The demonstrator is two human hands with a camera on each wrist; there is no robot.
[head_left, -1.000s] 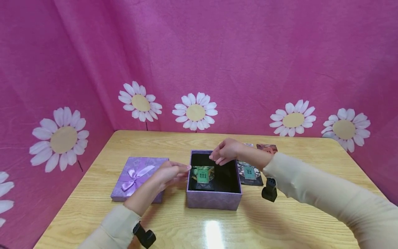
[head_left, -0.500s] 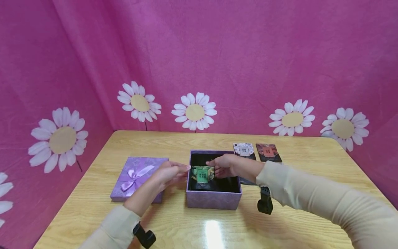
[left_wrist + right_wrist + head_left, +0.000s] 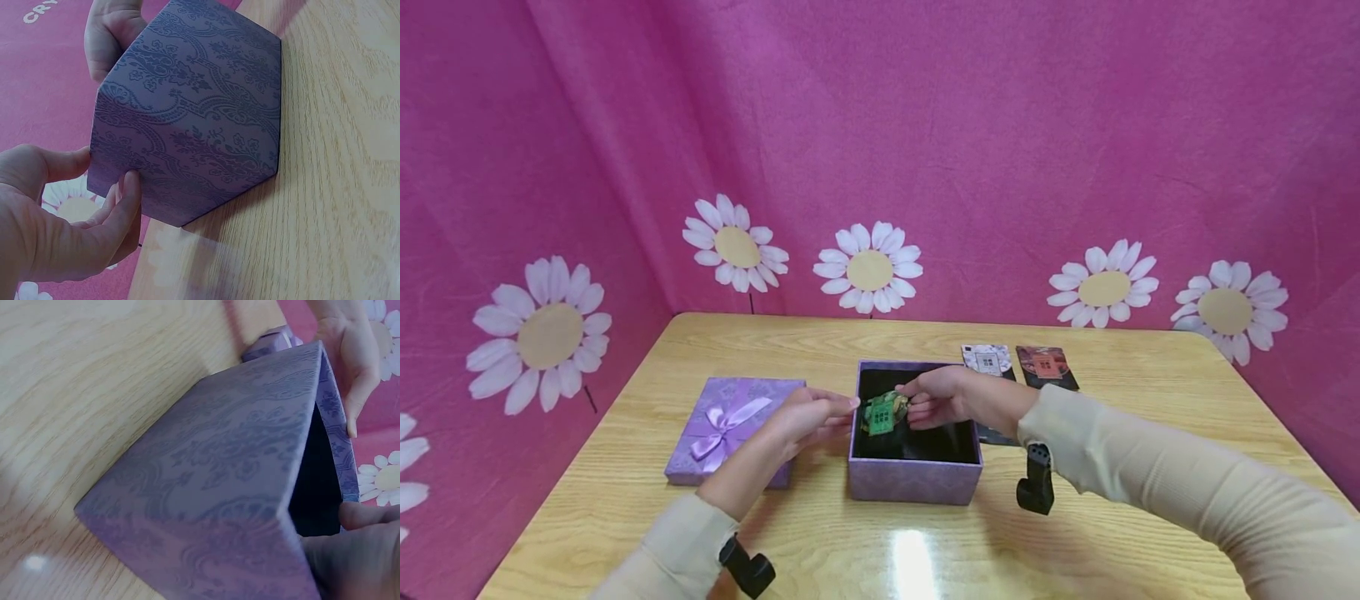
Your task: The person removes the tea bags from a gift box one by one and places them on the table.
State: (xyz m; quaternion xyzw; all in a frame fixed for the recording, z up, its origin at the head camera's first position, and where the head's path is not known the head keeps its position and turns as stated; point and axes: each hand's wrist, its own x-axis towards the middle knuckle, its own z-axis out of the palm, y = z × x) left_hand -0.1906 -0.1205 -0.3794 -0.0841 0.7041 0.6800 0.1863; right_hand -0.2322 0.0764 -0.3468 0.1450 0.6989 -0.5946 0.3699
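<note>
An uncovered purple box [image 3: 916, 483] with a black inside stands mid-table. My left hand [image 3: 808, 414] steadies its left wall, thumb at the rim and fingers against the patterned outside, as the left wrist view shows. Inside the box my right hand [image 3: 943, 398] pinches the right edge of a small flat packet [image 3: 882, 419] with a green label. That packet is tilted. In the right wrist view, the box's front wall [image 3: 212, 456] hides the packet and most of the right fingers.
Left of the box lies its purple lid [image 3: 741, 429] with a ribbon bow. To the right are a white-patterned packet [image 3: 988, 361], a red-patterned packet [image 3: 1047, 367] and a dark packet [image 3: 997, 437] mostly covered by my right forearm. A pink daisy curtain [image 3: 970, 167] hangs behind.
My right hand has come down into the box from above its back rim and taken the green-label packet's edge. The packet has turned and tilted. My left hand stays at the left wall.
</note>
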